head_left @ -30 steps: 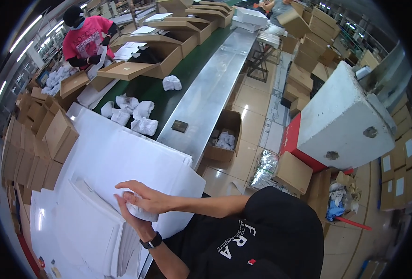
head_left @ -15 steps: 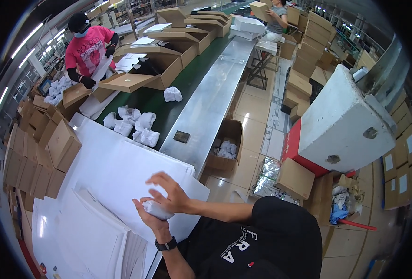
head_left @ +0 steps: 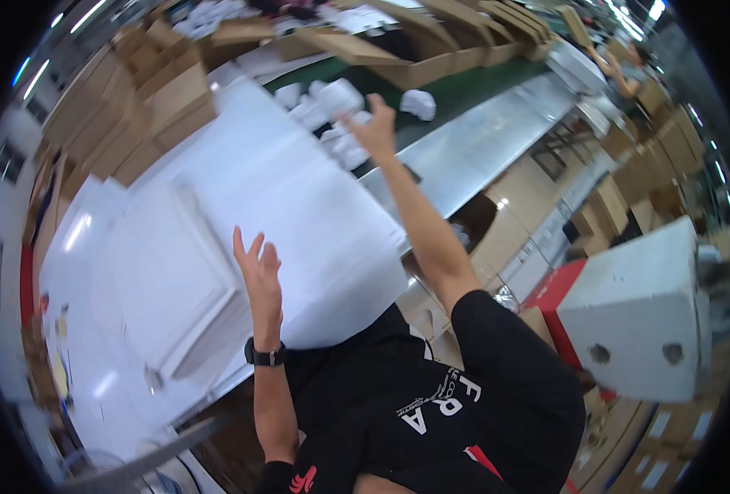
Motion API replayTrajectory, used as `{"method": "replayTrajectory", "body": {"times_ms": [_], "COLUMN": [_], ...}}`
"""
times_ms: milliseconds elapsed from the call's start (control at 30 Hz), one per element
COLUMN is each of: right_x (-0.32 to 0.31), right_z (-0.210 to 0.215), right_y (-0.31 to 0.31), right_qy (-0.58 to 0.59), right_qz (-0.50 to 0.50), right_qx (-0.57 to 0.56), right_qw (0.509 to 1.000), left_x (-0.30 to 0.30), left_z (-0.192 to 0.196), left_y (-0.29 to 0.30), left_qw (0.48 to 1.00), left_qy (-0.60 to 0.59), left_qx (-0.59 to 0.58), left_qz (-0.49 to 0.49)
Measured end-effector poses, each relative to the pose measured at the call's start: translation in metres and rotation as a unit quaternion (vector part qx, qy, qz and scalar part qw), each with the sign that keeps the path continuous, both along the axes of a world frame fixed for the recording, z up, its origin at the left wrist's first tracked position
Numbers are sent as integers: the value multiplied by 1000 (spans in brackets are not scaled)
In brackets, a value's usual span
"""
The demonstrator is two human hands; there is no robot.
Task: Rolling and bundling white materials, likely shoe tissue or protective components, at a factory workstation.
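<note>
My right hand point(head_left: 371, 130) reaches forward to the green conveyor belt point(head_left: 455, 92), its fingers apart at a group of white paper-wrapped bundles point(head_left: 344, 148). One wrapped bundle point(head_left: 340, 96) lies just past the fingertips; whether they still touch it, I cannot tell. Another single bundle point(head_left: 418, 104) sits to the right of that hand. My left hand point(head_left: 259, 267), with a black watch on the wrist, is raised with spread fingers and holds nothing. Beneath it are large white paper sheets point(head_left: 315, 214) and a thicker paper stack point(head_left: 163, 288) on the white table.
Open brown cartons point(head_left: 414, 70) line the belt's far side. A metal ledge point(head_left: 480, 132) runs along its near side. Stacked boxes point(head_left: 126, 107) stand at the left, and a white block point(head_left: 628, 313) at the right. A person point(head_left: 624, 70) is at the far right.
The wrapped bundle has left my two hands. My right hand has stretched forward to the group on the belt, while my left has opened and moved slightly left. The view has turned.
</note>
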State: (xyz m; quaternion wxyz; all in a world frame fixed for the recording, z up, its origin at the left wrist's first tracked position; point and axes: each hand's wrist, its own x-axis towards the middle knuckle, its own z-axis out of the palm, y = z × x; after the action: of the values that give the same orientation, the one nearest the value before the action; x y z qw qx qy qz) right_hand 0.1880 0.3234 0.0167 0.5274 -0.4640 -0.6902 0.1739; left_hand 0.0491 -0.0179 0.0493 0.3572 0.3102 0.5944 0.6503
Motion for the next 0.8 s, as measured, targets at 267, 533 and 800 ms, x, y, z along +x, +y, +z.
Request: {"method": "replayTrajectory", "body": {"times_ms": [267,533,800], "right_x": [-49,-39,-33], "right_z": [-101,-108,-118], "right_y": [-133,-140,-138], "right_qy": [-246,-186,-184], "right_qz": [160,129,114], "right_qx": [-84,26,30], "right_qw": [952,974,976], "left_x": [-142,-301,-382], "left_z": [16,-85,-116], "left_y": [-52,-59,-70], "left_qw": [913,688,863], "left_qy": [341,616,433], "left_qx": [10,-351,-190], "left_qz": [226,153,176]}}
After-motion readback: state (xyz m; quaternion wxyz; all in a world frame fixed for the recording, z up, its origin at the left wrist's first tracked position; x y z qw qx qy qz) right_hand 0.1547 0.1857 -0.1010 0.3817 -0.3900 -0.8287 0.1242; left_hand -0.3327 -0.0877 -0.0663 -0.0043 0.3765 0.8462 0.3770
